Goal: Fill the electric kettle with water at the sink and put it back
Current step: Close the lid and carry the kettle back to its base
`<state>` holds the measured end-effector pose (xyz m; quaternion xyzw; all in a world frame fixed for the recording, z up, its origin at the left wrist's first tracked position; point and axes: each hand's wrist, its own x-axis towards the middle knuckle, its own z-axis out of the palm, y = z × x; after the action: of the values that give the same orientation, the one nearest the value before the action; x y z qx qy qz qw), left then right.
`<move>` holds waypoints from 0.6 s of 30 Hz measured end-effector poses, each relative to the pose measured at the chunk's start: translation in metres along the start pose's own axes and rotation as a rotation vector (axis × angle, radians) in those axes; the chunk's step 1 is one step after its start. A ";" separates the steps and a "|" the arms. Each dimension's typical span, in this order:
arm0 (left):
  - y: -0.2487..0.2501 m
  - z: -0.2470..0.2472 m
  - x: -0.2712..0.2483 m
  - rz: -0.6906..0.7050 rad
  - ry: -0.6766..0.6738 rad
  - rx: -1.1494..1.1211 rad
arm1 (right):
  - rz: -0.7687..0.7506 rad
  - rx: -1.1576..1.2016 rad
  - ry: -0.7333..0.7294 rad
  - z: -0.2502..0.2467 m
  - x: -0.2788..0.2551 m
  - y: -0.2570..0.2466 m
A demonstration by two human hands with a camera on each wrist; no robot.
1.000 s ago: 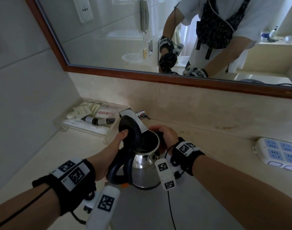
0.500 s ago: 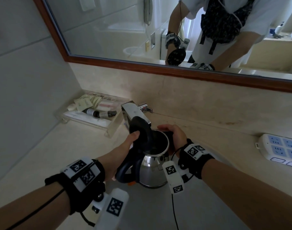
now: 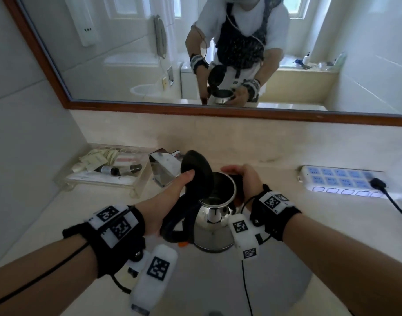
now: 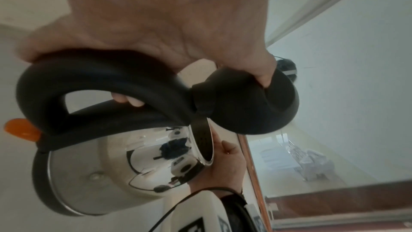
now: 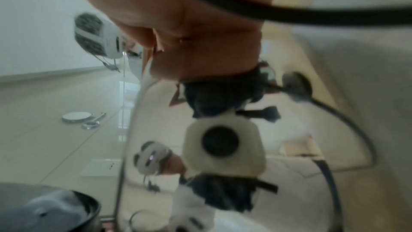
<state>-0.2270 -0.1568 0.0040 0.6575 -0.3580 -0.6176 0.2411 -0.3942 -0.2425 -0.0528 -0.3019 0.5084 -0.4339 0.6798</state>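
The steel electric kettle [image 3: 215, 226] hangs over the sink basin [image 3: 286, 281] with its black lid [image 3: 196, 172] hinged open. My left hand [image 3: 170, 199] grips the black handle [image 4: 100, 77], fingers curled through the loop, thumb pressing on the raised lid [image 4: 245, 105]. My right hand [image 3: 243, 179] curls round the far spout side of the rim, and it shows behind the kettle body [image 4: 111, 165] in the left wrist view. The chrome faucet [image 3: 163, 169] stands just left of the lid. The right wrist view is blurred, showing the shiny kettle wall [image 5: 223, 142] under my palm [image 5: 189, 33].
A clear tray [image 3: 131, 190] with sachets and small bottles sits at the back left of the counter. A white power strip [image 3: 343, 181] with a black plug lies at the right. The mirror's wooden frame [image 3: 218, 110] runs along the wall behind.
The kettle has shifted right, out from in front of the faucet. Both hands kept their holds and the lid stayed open. My view has tilted up toward the mirror.
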 end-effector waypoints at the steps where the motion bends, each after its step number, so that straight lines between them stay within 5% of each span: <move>1: 0.001 0.001 -0.006 0.017 -0.025 0.006 | -0.011 0.010 0.011 -0.002 -0.010 -0.001; 13: -0.006 0.030 -0.071 0.035 -0.176 0.265 | -0.131 -0.008 0.266 -0.035 -0.112 0.009; 18: -0.009 0.039 -0.090 0.075 -0.145 0.322 | -0.134 0.063 0.186 -0.036 -0.130 0.007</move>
<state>-0.2617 -0.0773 0.0499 0.6276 -0.4929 -0.5887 0.1291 -0.4410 -0.1214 -0.0135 -0.2720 0.5342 -0.5201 0.6084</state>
